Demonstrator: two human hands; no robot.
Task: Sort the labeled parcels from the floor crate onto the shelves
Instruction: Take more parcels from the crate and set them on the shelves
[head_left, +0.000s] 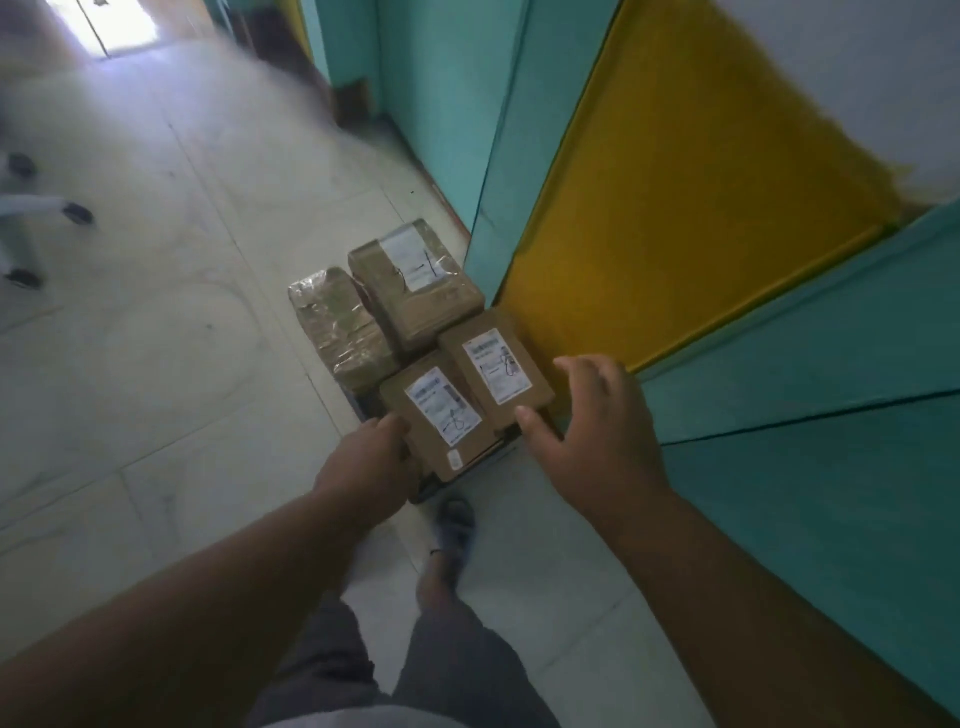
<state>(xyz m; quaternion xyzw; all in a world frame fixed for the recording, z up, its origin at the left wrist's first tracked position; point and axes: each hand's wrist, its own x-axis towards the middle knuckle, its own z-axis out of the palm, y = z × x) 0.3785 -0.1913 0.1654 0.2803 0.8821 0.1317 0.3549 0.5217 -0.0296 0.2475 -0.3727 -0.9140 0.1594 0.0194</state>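
Observation:
Several brown parcels sit piled in a dark floor crate (441, 486). The nearest parcel (441, 415) carries a white label, and my left hand (369, 467) grips its left edge. A second labeled parcel (496, 366) lies just right of it. My right hand (592, 421) hovers with fingers spread beside that parcel's right edge, thumb near its front corner, holding nothing. Behind them lie a larger labeled parcel (415, 288) and a tape-wrapped parcel (337, 325).
A teal and yellow shelf unit (701, 208) rises close on the right of the crate. Pale tiled floor (156, 338) spreads to the left. An office chair's wheeled base (31, 208) stands at the far left. My sandaled foot (454, 525) is just behind the crate.

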